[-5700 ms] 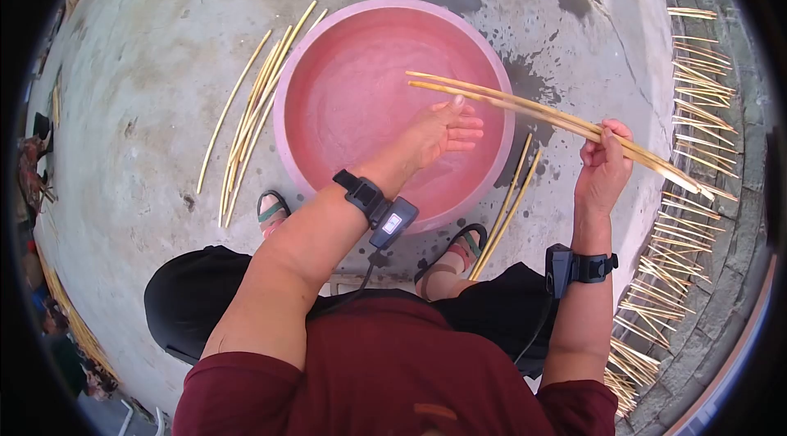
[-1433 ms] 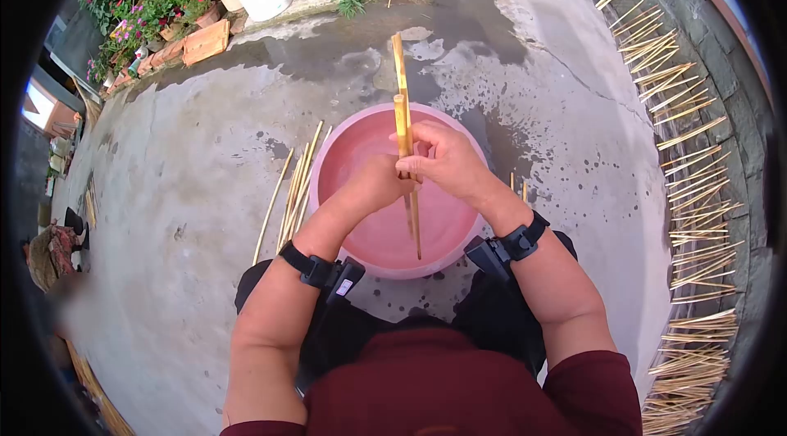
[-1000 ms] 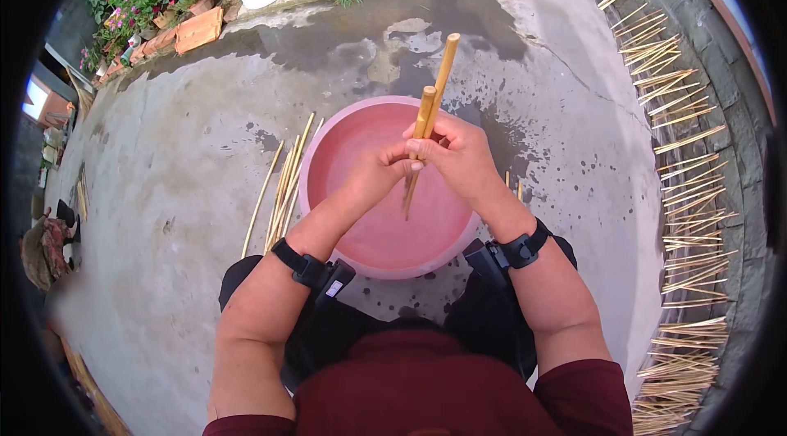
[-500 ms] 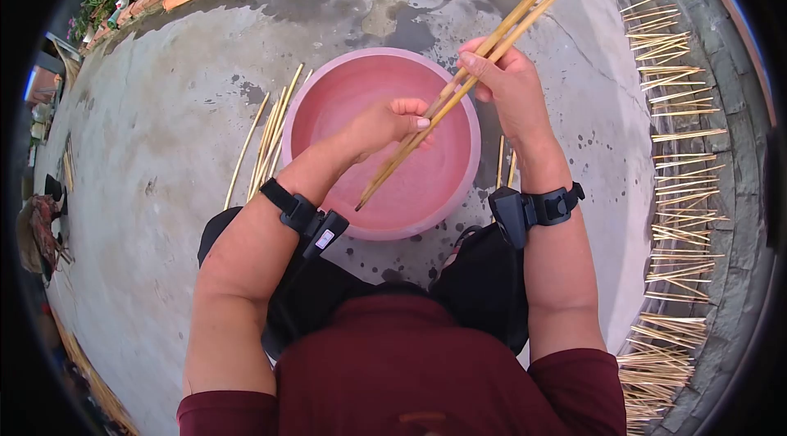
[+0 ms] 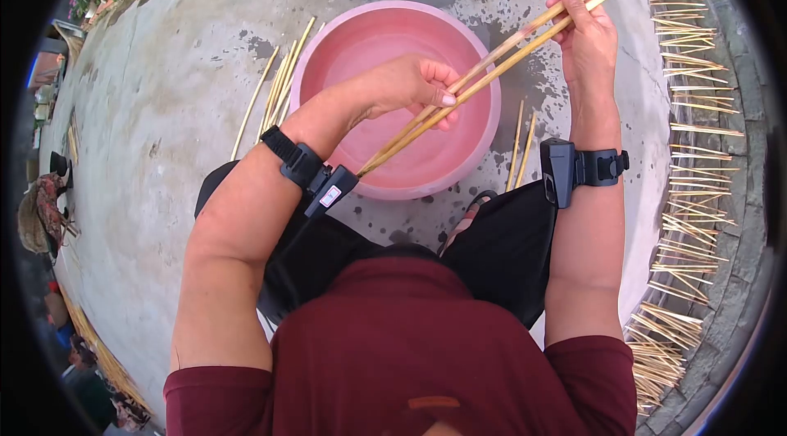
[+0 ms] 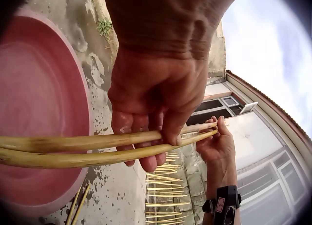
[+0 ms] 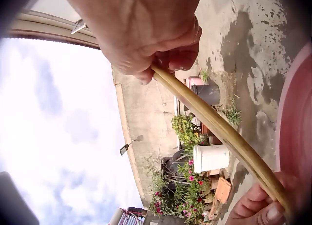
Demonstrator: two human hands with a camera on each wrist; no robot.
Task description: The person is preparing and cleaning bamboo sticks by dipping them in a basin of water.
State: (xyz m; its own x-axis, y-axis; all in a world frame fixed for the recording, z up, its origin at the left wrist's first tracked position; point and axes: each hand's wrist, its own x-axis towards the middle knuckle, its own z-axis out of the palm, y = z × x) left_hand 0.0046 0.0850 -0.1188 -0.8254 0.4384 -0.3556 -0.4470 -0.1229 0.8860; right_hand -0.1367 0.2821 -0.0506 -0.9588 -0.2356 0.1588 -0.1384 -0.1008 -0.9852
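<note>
Two long pale yellow sticks (image 5: pixel 525 52) slant over the pink tub (image 5: pixel 344 36) in the head view, their lower ends close by the left wrist band. My left hand (image 5: pixel 414 85) holds them near the middle, thumb on top; the left wrist view shows its fingers beneath the pair. Toward their upper right ends, beyond the tub's rim, my right hand (image 5: pixel 587 34) pinches the sticks between thumb and fingers. Seen from the right wrist, a stick (image 7: pixel 214 120) runs from this hand down to the left fingers.
Several loose sticks (image 5: pixel 283 79) lie left of the tub. More sticks (image 5: pixel 516 149) lie at its right, near a sandalled foot (image 5: pixel 467 219). A long row of sticks (image 5: pixel 693 92) lines the stone edging at right. Flowerpots and a white bucket (image 7: pixel 211 157) stand farther off.
Both hands were close together on steep sticks over the tub; the right hand has since moved up and right, away from the left. Earliest, the right hand alone held sticks, the left open.
</note>
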